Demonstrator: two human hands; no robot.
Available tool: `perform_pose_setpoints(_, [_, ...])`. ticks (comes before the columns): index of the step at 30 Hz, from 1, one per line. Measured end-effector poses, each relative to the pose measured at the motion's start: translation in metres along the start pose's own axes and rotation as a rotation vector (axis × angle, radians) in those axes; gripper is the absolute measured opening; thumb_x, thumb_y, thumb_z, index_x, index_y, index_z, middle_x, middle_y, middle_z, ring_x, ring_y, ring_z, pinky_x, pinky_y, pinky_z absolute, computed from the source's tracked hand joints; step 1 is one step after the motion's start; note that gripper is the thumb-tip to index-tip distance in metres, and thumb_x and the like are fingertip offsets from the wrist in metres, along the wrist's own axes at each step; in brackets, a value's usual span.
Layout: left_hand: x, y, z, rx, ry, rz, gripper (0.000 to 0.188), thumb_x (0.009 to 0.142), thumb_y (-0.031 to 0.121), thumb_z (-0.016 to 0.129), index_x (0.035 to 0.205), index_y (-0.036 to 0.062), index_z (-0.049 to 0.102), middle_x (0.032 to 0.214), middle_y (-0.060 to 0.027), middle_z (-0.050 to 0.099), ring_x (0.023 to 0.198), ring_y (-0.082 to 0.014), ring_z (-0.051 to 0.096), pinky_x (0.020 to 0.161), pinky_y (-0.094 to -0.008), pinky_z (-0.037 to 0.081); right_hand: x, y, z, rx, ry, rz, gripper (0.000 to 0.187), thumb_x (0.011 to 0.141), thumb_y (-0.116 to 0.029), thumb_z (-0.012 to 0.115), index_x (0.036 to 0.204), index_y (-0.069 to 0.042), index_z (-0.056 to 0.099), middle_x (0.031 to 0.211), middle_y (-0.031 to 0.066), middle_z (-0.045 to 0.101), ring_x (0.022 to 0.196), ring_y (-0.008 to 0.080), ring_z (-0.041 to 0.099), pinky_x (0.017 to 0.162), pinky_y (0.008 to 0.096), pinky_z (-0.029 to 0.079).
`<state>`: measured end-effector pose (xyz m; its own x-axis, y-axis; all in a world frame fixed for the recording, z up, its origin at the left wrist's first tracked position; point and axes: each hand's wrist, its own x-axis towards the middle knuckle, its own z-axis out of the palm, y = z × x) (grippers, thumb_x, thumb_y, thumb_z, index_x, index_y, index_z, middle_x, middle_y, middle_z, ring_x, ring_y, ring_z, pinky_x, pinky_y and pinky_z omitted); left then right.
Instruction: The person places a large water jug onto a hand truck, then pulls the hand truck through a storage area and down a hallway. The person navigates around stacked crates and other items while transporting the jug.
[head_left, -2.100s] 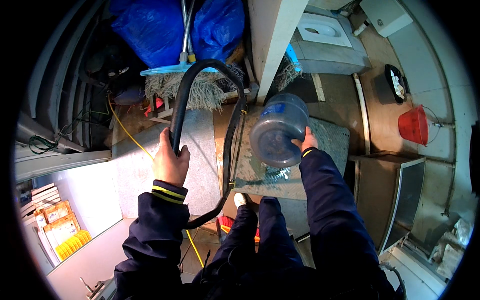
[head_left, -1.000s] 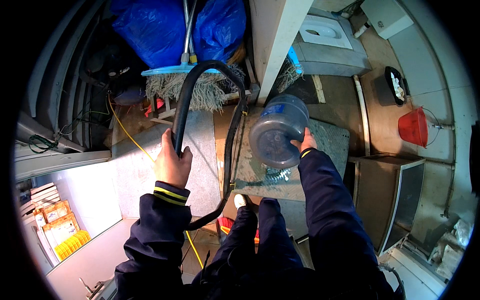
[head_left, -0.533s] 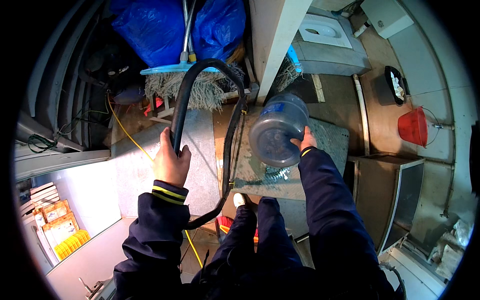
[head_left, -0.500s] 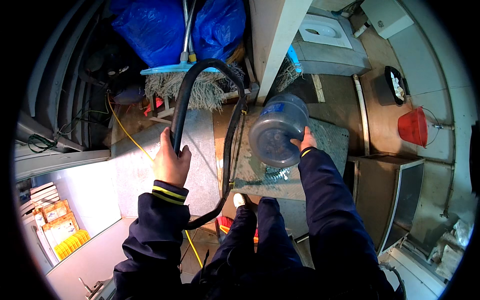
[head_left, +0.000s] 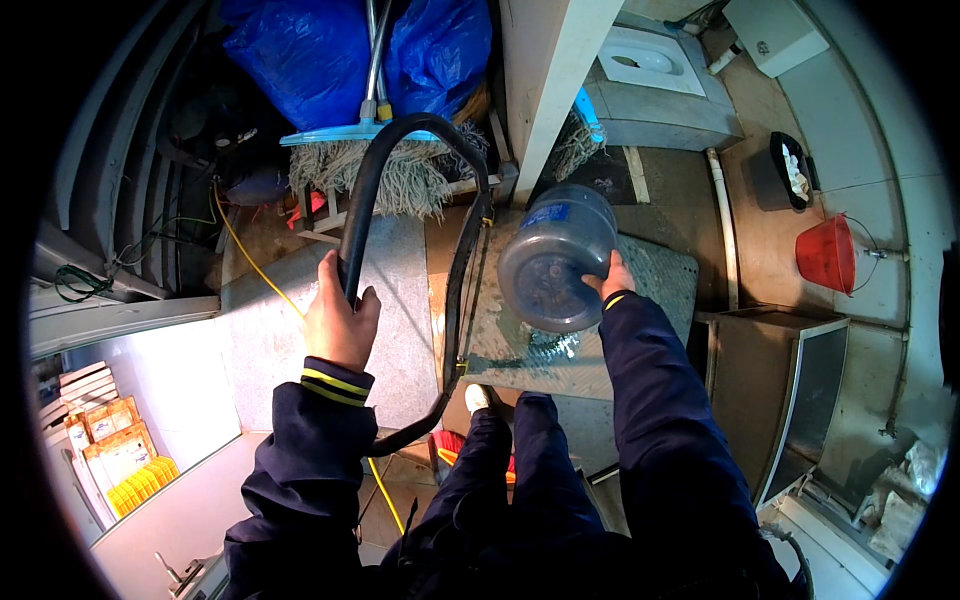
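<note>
My left hand [head_left: 343, 322] is wrapped around a thick black curved tube [head_left: 362, 205]. The tube arches up, bends over to the right and comes back down as a dark, flatter length with small brass-coloured fittings. At the right, my right hand [head_left: 612, 277] grips a large clear bluish water jug [head_left: 556, 262] at the edge of its base. The jug is tilted, its round base facing me and a blue label on its far side; its mouth is hidden. Below it, a wet shiny patch [head_left: 552, 346] lies on a ribbed grey-green mat [head_left: 655, 285].
Blue plastic bags [head_left: 300, 65] and a grey string mop [head_left: 375, 175] stand ahead. A squat toilet [head_left: 650, 62], a red bucket [head_left: 826, 254], a black bin [head_left: 786, 175] and a brown cabinet [head_left: 765, 385] are on the right. A yellow cord [head_left: 258, 270] crosses the floor at left.
Almost nothing differs. The jug has tipped and risen very slightly, and my left hand has shifted a little upward with the tube.
</note>
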<state>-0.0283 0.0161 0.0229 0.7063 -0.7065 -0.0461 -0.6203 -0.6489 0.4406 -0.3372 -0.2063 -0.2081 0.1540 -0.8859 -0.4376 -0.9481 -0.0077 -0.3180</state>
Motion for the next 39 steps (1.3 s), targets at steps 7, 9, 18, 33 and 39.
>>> perform_pose_setpoints(7, [-0.0005, -0.0002, 0.0005, 0.009, 0.003, 0.001, 0.057, 0.072, 0.019, 0.061, 0.121, 0.0077, 0.034, 0.071, -0.0178, 0.058, 0.064, -0.0334, 0.059, 0.057, -0.0397, 0.045, 0.0024, 0.002, 0.0046, 0.019, 0.014, -0.005, 0.087, 0.058, -0.027, 0.078, 0.128, -0.007, 0.031, 0.125, 0.0184, 0.039, 0.113, 0.0332, 0.042, 0.092, 0.0373, 0.038])
perform_pose_setpoints(9, [-0.0009, 0.0018, -0.0019, -0.002, -0.02, -0.025, 0.057, 0.072, 0.019, 0.061, 0.122, 0.0078, 0.034, 0.071, -0.0182, 0.058, 0.064, -0.034, 0.059, 0.058, -0.0401, 0.045, 0.0005, 0.0003, 0.0027, 0.008, 0.004, 0.002, 0.087, 0.059, -0.028, 0.078, 0.128, -0.007, 0.031, 0.126, 0.018, 0.039, 0.113, 0.0331, 0.042, 0.092, 0.0371, 0.038])
perform_pose_setpoints(18, [-0.0012, 0.002, -0.0011, 0.007, -0.033, -0.028, 0.058, 0.073, 0.019, 0.06, 0.123, 0.0087, 0.032, 0.075, -0.0201, 0.058, 0.066, -0.0356, 0.059, 0.059, -0.0408, 0.046, 0.0008, 0.0022, -0.0003, 0.027, -0.017, 0.01, 0.086, 0.059, -0.028, 0.077, 0.128, -0.008, 0.031, 0.127, 0.017, 0.038, 0.113, 0.0326, 0.042, 0.092, 0.0368, 0.039])
perform_pose_setpoints(33, [-0.0018, 0.0039, -0.0028, -0.01, -0.019, -0.032, 0.06, 0.073, 0.019, 0.06, 0.125, 0.0087, 0.031, 0.085, -0.023, 0.058, 0.073, -0.036, 0.06, 0.064, -0.0401, 0.047, 0.0, 0.0052, 0.0064, 0.031, 0.02, -0.028, 0.089, 0.057, -0.029, 0.078, 0.128, -0.007, 0.03, 0.127, 0.0189, 0.037, 0.113, 0.0339, 0.042, 0.092, 0.0375, 0.038])
perform_pose_setpoints(39, [-0.0021, 0.0023, -0.0033, -0.016, -0.019, -0.038, 0.06, 0.073, 0.02, 0.06, 0.125, 0.0079, 0.032, 0.082, -0.0228, 0.058, 0.071, -0.0347, 0.06, 0.062, -0.0396, 0.046, 0.0011, 0.0045, 0.0083, 0.021, 0.023, -0.023, 0.088, 0.058, -0.028, 0.078, 0.128, -0.007, 0.03, 0.127, 0.0177, 0.037, 0.112, 0.0328, 0.043, 0.092, 0.0369, 0.038])
